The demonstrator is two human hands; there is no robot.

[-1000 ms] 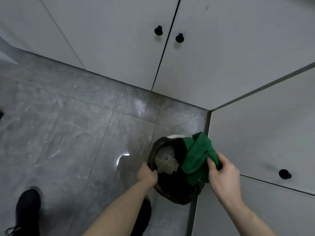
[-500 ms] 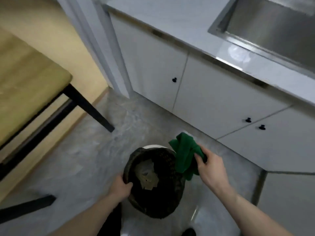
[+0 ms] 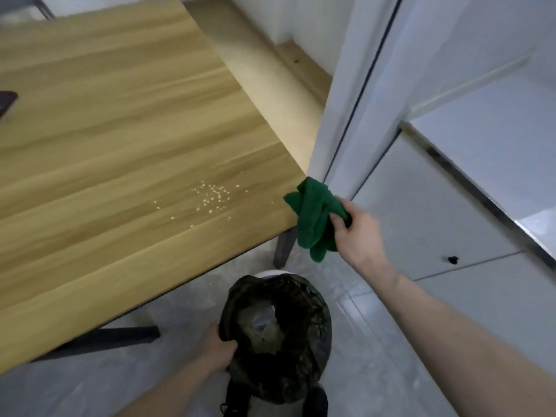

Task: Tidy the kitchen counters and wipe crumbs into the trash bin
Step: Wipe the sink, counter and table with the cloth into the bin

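Note:
My left hand (image 3: 217,350) grips the left rim of a round trash bin (image 3: 313,308) lined with a dark bag; it is held low, just off the table's near edge, with scraps inside. My right hand (image 3: 356,233) holds a bunched green cloth (image 3: 314,219) in the air beside the table's right corner. A scatter of pale crumbs (image 3: 212,197) lies on the wooden table (image 3: 120,130), left of the cloth.
A white door frame (image 3: 355,100) rises just behind the cloth. White cabinets with a black knob (image 3: 452,260) and a pale countertop (image 3: 493,152) run along the right. Dark table legs (image 3: 282,249) stand on the grey tiled floor. A dark object (image 3: 6,100) lies at the table's left edge.
The view swung left from the cabinets to the wooden table. My left hand carried the bin along to the table's edge, and my right hand lifted the cloth away from the bin, up to table height.

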